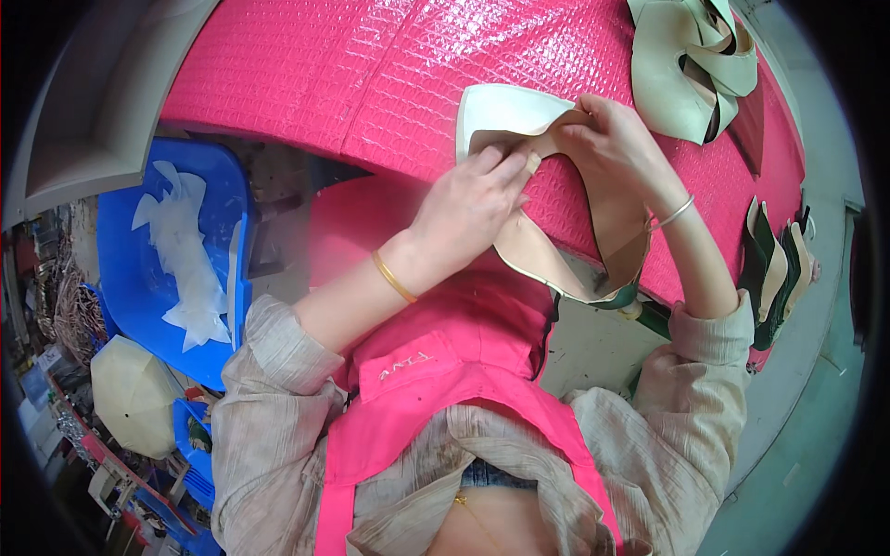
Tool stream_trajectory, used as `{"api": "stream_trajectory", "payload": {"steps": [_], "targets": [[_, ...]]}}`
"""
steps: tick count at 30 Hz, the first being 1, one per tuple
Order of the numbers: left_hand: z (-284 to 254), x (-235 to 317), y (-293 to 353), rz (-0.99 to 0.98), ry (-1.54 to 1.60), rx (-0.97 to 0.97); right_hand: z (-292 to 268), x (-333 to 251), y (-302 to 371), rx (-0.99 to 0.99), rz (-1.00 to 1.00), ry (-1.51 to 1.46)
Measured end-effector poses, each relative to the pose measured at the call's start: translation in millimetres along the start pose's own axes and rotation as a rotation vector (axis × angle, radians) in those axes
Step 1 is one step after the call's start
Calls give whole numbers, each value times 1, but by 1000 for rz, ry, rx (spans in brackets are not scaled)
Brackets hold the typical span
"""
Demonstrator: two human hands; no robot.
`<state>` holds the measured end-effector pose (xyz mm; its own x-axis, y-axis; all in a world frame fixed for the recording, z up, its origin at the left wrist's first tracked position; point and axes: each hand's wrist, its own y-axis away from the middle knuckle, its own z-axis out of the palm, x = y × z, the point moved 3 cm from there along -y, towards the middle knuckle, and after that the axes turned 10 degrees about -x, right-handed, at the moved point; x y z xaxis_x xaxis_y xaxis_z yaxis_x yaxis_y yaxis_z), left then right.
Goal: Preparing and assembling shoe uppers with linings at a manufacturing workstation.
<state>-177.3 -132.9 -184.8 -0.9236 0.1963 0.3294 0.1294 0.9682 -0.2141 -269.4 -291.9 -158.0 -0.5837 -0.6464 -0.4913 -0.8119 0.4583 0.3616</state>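
A curved leather piece that looks like a shoe upper point(508, 107), pale whitish outside and tan inside, rests partly over the near edge of the pink-covered table point(389, 79). Its long tan band loops down past that edge, with dark green showing at the low end. My left hand point(468, 206) is closed on the inner tan edge, a small light tan tab showing by its fingertips. Close beside it, my right hand point(619, 139) pinches the upper's top edge between thumb and fingers. The fingers hide part of the seam between them.
Pale green leather pieces point(667, 88) lie stacked at the far right of the table. Dark green and tan pieces point(769, 264) sit at its right end. To the left, a blue chair point(134, 278) holds white scraps point(190, 255); a cream stool point(134, 394) stands nearer.
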Motion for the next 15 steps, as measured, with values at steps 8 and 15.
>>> {"api": "stream_trajectory", "payload": {"steps": [8, 15], "targets": [[-2, 10, -25, -100, -23, -90, 2, 14, -9, 9, 11, -37], [10, 4, -24, 55, 22, 146, -2, 2, 11, 146, 100, 58]]}}
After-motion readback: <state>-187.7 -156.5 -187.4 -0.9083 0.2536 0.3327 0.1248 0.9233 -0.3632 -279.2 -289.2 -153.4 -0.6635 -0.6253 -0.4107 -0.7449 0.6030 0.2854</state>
